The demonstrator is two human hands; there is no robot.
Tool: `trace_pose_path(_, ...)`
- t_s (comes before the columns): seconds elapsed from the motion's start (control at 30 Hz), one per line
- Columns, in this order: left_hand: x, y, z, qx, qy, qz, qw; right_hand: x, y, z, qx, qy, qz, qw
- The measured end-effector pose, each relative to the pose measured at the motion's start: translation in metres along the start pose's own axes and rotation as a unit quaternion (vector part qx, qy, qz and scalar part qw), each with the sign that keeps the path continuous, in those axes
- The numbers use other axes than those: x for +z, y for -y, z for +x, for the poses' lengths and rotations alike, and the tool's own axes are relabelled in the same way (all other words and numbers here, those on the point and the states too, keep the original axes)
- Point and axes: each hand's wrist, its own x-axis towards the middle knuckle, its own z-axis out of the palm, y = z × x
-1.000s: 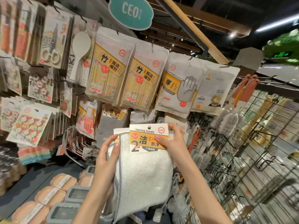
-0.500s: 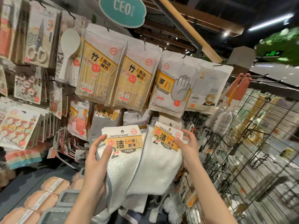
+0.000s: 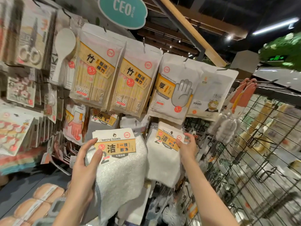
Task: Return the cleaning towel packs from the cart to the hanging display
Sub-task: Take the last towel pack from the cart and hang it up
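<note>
Open aisle below; my left hand (image 3: 84, 162) grips one towel pack (image 3: 118, 160), my right hand (image 3: 187, 148) pinches another pack's (image 3: 164, 159) card edge against the crowded display

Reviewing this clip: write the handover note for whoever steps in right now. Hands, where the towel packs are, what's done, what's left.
Left hand: holds one cleaning towel pack by the left edge of its label card, in front of the display and not hung.
Right hand: fingers on the label card of a second towel pack, pressed up at the lower row under the disposable gloves pack. Whether it sits on a hook cannot be seen.
Done: both packs are up at the display.
Left: confirm the right pack is hooked, then hang the left one. The cart is out of view, so any remaining packs are unknown.
</note>
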Motion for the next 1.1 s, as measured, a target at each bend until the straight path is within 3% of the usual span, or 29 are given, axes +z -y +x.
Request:
trace_pose_path(0.2,-0.001,0.000,0.005,0.001,-0.008,-0.001,1.000,0.019,-0.003,0.008,-0.073,-0.002,-0.098,0.992)
trace_pose_path(0.4,-0.001,0.000,0.010,0.000,-0.011,0.017,1.000,0.037,-0.014,0.006,-0.066,-0.004,-0.170,0.983)
trace_pose_path(0.73,-0.003,0.001,0.011,-0.015,-0.001,0.013,1.000,0.055,-0.015,0.017,-0.070,-0.043,-0.176,0.981)
trace_pose_path(0.93,-0.006,-0.008,0.007,0.000,-0.013,0.042,0.999,0.051,-0.008,0.013,-0.065,-0.027,-0.181,0.981)
trace_pose_path(1.1,-0.011,-0.013,0.001,-0.006,-0.003,0.040,0.999,0.035,0.008,-0.001,-0.045,-0.009,-0.298,0.953)
